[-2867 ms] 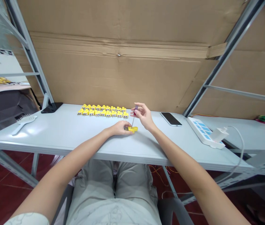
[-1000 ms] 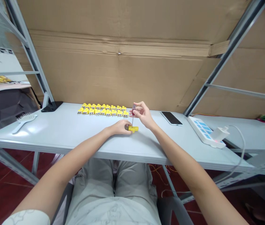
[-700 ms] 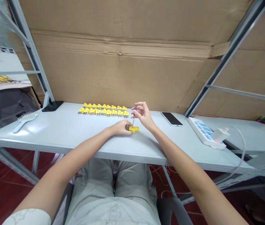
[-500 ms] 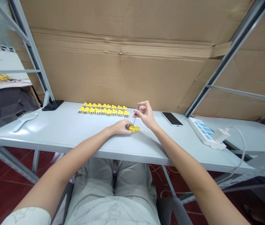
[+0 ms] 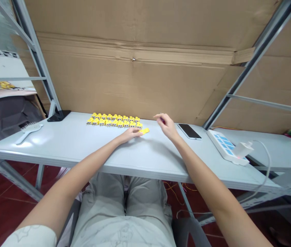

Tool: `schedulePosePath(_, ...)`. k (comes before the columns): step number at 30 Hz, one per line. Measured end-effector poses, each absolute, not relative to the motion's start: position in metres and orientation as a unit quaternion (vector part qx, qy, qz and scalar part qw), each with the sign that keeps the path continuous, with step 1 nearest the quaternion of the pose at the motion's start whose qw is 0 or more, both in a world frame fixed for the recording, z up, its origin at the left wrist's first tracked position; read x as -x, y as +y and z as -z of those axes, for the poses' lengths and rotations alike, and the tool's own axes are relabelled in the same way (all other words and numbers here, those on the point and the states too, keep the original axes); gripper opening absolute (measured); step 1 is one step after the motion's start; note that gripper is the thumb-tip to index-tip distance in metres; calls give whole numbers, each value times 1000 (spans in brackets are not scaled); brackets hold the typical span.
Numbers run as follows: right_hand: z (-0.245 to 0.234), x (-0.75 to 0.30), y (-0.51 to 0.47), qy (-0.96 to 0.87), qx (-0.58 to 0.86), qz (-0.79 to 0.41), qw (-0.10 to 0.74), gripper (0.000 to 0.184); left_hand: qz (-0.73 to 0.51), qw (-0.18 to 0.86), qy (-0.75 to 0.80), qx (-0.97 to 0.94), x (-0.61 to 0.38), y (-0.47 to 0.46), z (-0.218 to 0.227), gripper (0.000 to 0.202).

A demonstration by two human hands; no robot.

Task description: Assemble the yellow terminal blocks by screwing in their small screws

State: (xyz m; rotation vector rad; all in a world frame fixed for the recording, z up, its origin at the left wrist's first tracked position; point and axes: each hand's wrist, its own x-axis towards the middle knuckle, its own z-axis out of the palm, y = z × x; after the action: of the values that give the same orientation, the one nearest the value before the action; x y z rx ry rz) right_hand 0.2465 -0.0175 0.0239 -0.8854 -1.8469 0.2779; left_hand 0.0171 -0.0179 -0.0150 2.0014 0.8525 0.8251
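Note:
My left hand (image 5: 130,134) is closed on a small yellow plug-like piece (image 5: 144,131), which points to the right just above the table. Its fingers hide the piece's other end. The piece sits close to the right end of two rows of similar yellow pieces (image 5: 114,122). To the right, raised over the table, my right hand (image 5: 167,125) has curled fingers with the index finger reaching left. A dark reddish handle shows inside it, the screwdriver (image 5: 162,120); its shaft is not visible.
A phone (image 5: 189,131) lies right of my right hand. Beyond it are a white power strip (image 5: 223,145) and a plugged-in charger (image 5: 242,149) with a cable. A hairbrush (image 5: 29,131) lies at the left. Cardboard (image 5: 135,85) walls the back between metal posts.
The screwdriver has come off the yellow piece and turned in my right hand, which moved slightly right. My left hand has shifted away from me and a little left with the piece.

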Motion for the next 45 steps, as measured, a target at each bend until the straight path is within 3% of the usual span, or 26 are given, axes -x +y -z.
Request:
schedulePosePath(5,-14,-238,-17,-855,350,-80,374,39,-398,462,342,-715,-15,-8,18,43)
schedulePosePath(10,-3,-228,-12,-866,347,-58,355,36,-400,446,333,-728,-15,-12,17,42)
schedulePosePath(14,3,-230,-8,-862,345,-32,369,29,-404,342,332,-781,-16,-21,13,40)
schedulePosePath(18,7,-230,-6,-862,337,-17,379,25,-456,158,323,-814,-17,-23,14,42)
schedulePosePath(20,8,-229,-6,-865,332,-14,375,25,-454,82,324,-826,-17,-23,16,32)
schedulePosePath(25,9,-225,-10,-867,330,-4,374,27,-446,3,331,-832,-14,-24,15,20)
schedulePosePath(30,8,-222,-11,-858,327,-16,397,29,-455,57,335,-823,-15,-25,12,24)
schedulePosePath(37,3,-224,-13,-850,348,-41,393,34,-437,304,334,-778,-17,-17,16,45)
schedulePosePath(41,-3,-229,-15,-827,357,-82,426,33,-418,302,346,-784,-17,-14,20,48)
schedulePosePath(45,-10,-231,-17,-743,348,-161,549,31,-392,270,361,-802,-18,-11,23,47)
